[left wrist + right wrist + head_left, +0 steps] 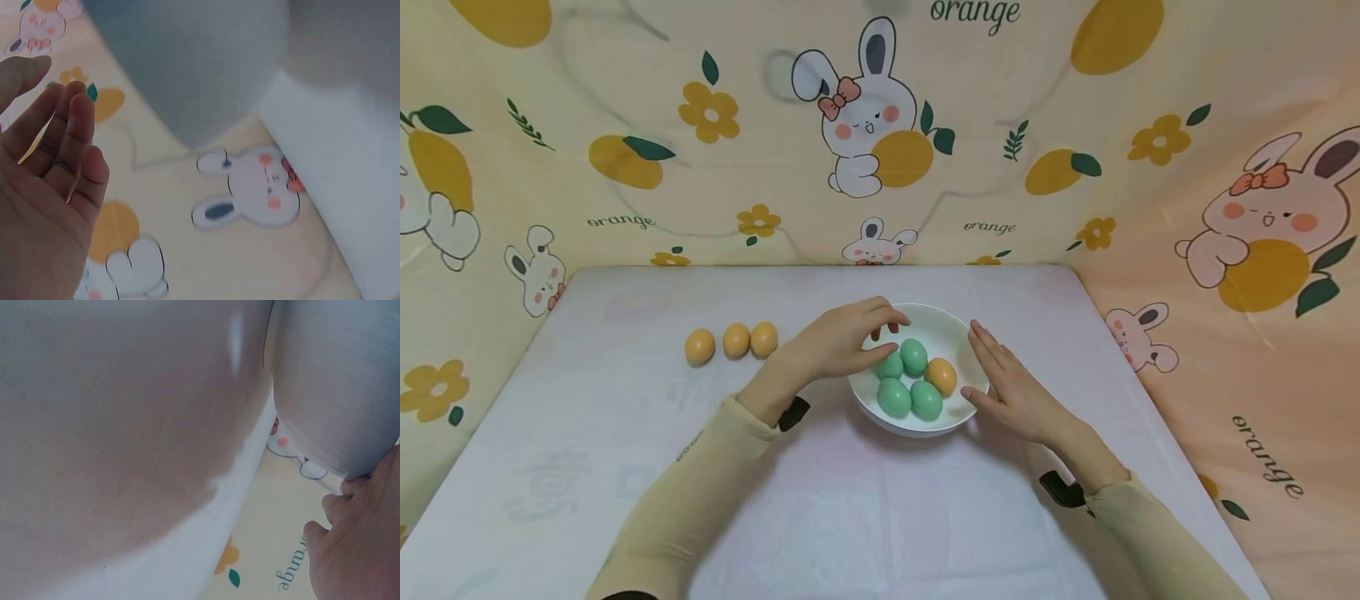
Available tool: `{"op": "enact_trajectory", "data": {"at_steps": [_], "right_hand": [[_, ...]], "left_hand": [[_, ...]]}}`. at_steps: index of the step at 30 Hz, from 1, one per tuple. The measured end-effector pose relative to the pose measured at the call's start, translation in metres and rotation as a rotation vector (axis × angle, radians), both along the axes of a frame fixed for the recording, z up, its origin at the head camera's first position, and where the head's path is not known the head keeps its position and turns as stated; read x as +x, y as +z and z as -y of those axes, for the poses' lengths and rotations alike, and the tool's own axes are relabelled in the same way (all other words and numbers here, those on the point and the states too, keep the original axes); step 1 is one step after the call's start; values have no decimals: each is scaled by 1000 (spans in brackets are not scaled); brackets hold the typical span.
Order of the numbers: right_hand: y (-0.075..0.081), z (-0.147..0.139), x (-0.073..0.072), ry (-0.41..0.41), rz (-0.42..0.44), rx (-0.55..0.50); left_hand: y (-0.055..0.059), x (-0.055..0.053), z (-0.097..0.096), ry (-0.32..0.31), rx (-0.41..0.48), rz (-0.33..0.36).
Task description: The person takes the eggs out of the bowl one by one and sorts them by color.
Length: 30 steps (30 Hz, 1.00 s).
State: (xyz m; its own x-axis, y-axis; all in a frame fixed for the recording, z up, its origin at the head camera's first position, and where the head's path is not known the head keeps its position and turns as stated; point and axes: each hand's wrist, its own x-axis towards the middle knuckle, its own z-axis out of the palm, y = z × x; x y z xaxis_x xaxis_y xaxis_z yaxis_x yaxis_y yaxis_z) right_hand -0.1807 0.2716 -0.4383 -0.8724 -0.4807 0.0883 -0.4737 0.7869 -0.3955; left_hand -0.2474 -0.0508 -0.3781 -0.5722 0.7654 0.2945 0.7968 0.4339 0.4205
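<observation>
A white bowl [917, 428] stands on the table and holds several green eggs [894, 397] and one orange-yellow egg [941, 377]. My left hand [850, 340] hovers over the bowl's left rim, its fingers spread and gently bent, with nothing in its grasp. The left wrist view shows the same hand's fingers [78, 128] parted beside the bowl's blurred outer wall [200, 69]. Against the right rim lie the straight fingers of my right hand [1018, 396]. In the right wrist view its fingertips [334, 503] are right at the bowl's side [340, 387].
Left of the bowl, three more orange-yellow eggs [737, 341] lie in a loose row on the white-covered table [850, 517]. A patterned cloth [737, 175] with rabbits and oranges hangs behind the table and along its sides.
</observation>
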Motion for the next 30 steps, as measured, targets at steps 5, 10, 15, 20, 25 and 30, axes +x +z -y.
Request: {"op": "enact_trajectory", "data": {"at_steps": [5, 10, 15, 20, 25, 30], "right_hand": [[1, 1, -1, 0, 7, -3], [0, 0, -1, 10, 1, -15], [1, 1, -1, 12, 4, -15], [1, 0, -1, 13, 5, -16], [-1, -1, 0, 10, -1, -19], [-1, -1, 1, 10, -6, -26]], "left_hand": [[-7, -2, -23, -42, -33, 16], [-13, -4, -44, -97, -81, 25], [-24, -6, -61, -111, -175, 45], [-35, -8, -71, -80, -254, 35], [-38, -9, -76, -67, -289, 10], [-43, -11, -83, -71, -308, -5]]}}
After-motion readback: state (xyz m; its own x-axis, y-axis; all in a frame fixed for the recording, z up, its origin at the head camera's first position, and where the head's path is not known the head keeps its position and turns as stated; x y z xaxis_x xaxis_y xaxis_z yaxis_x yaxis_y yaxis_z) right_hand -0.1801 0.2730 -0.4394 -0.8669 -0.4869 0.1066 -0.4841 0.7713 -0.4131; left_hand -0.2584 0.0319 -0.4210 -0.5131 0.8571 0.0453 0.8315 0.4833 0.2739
